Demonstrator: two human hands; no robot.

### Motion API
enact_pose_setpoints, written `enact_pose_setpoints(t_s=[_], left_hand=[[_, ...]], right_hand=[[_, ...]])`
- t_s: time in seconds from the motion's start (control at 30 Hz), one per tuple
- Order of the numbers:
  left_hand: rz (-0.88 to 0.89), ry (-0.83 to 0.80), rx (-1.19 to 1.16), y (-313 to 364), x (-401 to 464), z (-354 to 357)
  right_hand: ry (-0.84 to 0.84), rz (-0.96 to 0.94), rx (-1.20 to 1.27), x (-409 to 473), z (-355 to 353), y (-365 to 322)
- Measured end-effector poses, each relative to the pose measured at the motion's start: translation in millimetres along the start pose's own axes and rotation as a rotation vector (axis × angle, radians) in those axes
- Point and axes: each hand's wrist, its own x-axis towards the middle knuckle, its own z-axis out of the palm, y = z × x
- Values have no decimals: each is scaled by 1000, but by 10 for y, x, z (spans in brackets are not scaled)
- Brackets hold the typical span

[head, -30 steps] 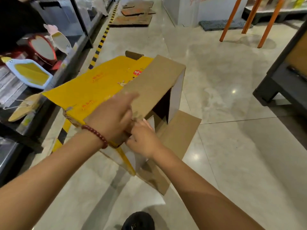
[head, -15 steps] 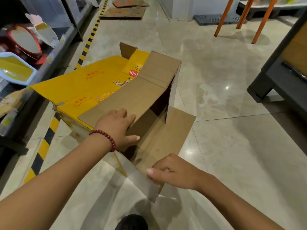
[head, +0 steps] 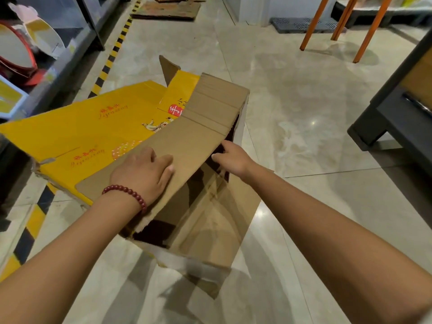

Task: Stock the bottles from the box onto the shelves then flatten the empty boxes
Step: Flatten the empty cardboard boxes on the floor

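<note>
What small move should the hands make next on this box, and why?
Probably press the top panel down with the left hand while the right hand pushes the side wall sideways. The box looks empty and only half collapsed: its end is open and its right side stands up from the floor.

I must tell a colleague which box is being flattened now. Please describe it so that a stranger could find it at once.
Start from the black and yellow striped tape along the floor beside the left shelves. Just right of it, a yellow printed box lies flat. The wanted one is the brown cardboard box lying partly over it: plain brown, half collapsed, with the left hand pressing on top and the right hand at its open end.
</note>
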Motion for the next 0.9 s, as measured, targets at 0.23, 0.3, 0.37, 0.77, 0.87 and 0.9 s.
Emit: enact_pose_setpoints(t_s=[0.23,0.3,0.37,0.77,0.87,0.9], left_hand=[[-107,50,-77,-132,14,-45],[-136,79,-5,-238,-41,-38],[-221,40,60,-396,-101,-60],[-363,-58,-155,-478,-441,-558],[-275,-84,-218,-409,-557,-762],[-240,-121,-223,-367,-630,-809]], right_hand=[[346,227,-114,329,-342,252],[398,267,-90,375,-496,355],[427,301,-102,417,-623,466],[304,126,4,-295,54,489],[347,100,33,-545,144,483],[391,71,53,-629,155,482]])
